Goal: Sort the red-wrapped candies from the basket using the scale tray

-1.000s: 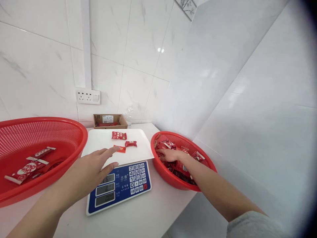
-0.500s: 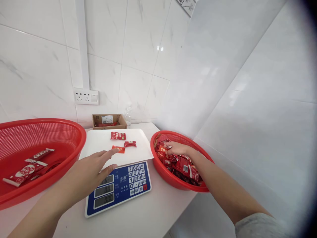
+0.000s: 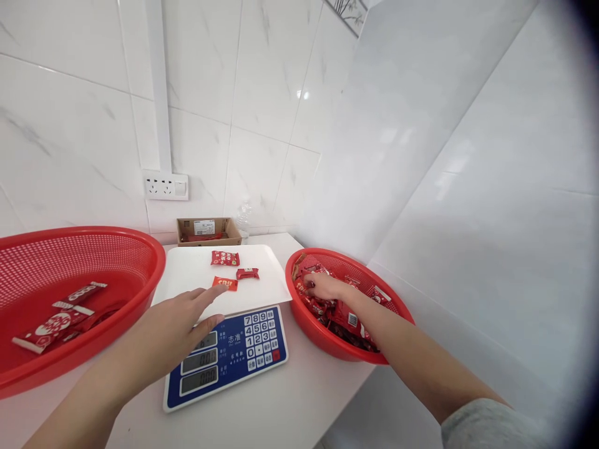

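My left hand (image 3: 175,321) hovers with fingers stretched out over the front of a blue-and-white digital scale (image 3: 234,362). Its fingertips are close to an orange-red snack packet (image 3: 225,283) on the white weighing pan (image 3: 187,265); whether they touch it I cannot tell. Behind that packet lie a larger red patterned packet (image 3: 225,257) and a small red packet (image 3: 248,273). My right hand (image 3: 325,287) is inside the right red basket (image 3: 306,325), its fingers curled down among many red wrapped snacks (image 3: 346,317). What the fingers pinch is mostly hidden.
A larger red perforated basket (image 3: 147,262) at the left holds several red packets (image 3: 53,327). Against the tiled wall stand an open cardboard box (image 3: 229,234) and a clear plastic bottle (image 3: 244,218). A wall socket (image 3: 166,185) is above. The table's right edge runs below the right basket.
My right hand has shifted slightly left and lower into the snacks, and its fingers have curled in. The orange-red packet under it is no longer plainly visible. My left hand stays almost still.
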Demonstrator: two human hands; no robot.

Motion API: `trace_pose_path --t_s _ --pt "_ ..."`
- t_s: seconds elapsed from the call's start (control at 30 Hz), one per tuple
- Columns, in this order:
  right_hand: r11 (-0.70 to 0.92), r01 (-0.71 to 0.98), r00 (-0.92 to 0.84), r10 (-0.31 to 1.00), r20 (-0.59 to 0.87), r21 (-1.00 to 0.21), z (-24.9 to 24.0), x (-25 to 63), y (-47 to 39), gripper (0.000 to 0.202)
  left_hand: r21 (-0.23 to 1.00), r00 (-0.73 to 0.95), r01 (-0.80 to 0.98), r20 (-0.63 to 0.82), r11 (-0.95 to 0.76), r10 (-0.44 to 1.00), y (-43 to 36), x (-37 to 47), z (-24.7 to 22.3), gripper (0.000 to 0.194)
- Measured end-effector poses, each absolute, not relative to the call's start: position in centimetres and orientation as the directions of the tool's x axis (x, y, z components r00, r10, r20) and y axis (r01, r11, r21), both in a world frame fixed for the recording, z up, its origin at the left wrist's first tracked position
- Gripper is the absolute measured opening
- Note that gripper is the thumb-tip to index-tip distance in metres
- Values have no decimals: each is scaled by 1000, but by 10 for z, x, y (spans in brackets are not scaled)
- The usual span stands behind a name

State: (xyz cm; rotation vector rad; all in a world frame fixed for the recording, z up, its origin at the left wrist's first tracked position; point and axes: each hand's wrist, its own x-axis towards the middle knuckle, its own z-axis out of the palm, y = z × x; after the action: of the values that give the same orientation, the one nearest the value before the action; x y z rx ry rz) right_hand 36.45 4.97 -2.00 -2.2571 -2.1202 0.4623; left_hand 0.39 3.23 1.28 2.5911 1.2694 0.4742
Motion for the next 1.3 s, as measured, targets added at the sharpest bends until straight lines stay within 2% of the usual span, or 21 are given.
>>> trace_pose_path --t_s 0.17,0.3,0.57,0.7,0.87,1.1,1.3 --pt "-106 965 110 994 0 -238 0 364 49 15 330 583 720 190 -611 790 33 3 11 46" --pt "-43 956 75 992 98 -291 18 342 55 19 322 589 721 183 -614 787 34 4 8 45" --pt "150 923 -142 989 48 -356 28 253 84 18 338 685 646 141 -685 715 29 6 10 42" --pt "161 891 -186 982 -17 -424 27 222 92 19 320 686 666 90 -674 722 28 4 11 44" --pt "140 813 -207 977 -55 -565 26 211 91 22 330 687 666 77 -668 723 27 2 13 44" --pt "144 687 -123 989 81 -712 19 199 102 16 318 693 669 56 -671 718 26 3 15 44" --pt "172 656 -62 983 174 -735 19 200 104 17 329 694 661 76 -675 716 27 -1 13 44"
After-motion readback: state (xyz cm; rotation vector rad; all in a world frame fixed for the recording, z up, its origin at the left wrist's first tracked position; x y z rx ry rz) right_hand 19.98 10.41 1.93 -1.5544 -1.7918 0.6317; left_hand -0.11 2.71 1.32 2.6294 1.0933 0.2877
